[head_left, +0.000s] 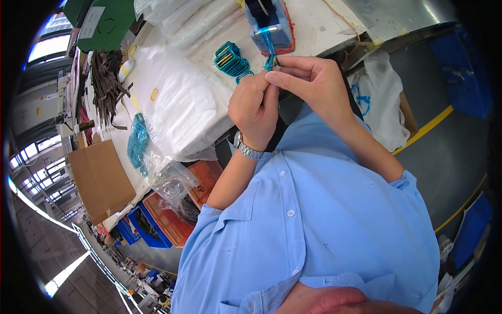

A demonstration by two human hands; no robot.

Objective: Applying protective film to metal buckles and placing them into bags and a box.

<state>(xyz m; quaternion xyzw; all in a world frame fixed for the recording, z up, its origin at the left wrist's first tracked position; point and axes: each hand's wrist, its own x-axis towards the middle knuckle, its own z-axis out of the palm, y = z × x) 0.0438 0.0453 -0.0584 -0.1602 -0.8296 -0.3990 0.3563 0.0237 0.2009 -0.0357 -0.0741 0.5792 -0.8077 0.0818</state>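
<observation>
My left hand [253, 109], with a metal watch on its wrist, has its fingers curled in at the table's near edge. Thumb and forefinger of my right hand [319, 86] are pinched together against it. Between the fingertips is a bunched shiny blue strip [270, 62], which runs up to a blue tape dispenser [280, 29] just beyond. The exact grip is partly hidden by the fingers. Left of the dispenser lies a folded bundle of blue strips [231, 59] with a yellowish piece in it, its tail reaching toward my left hand.
Clear and white plastic bags [178, 99] cover much of the white table. Farther left lie another blue bundle [137, 140], dark brown straps [106, 78] and a cardboard sheet [102, 180]. Orange bins [170, 220] stand below the left edge; a white bag [384, 99] hangs at the right.
</observation>
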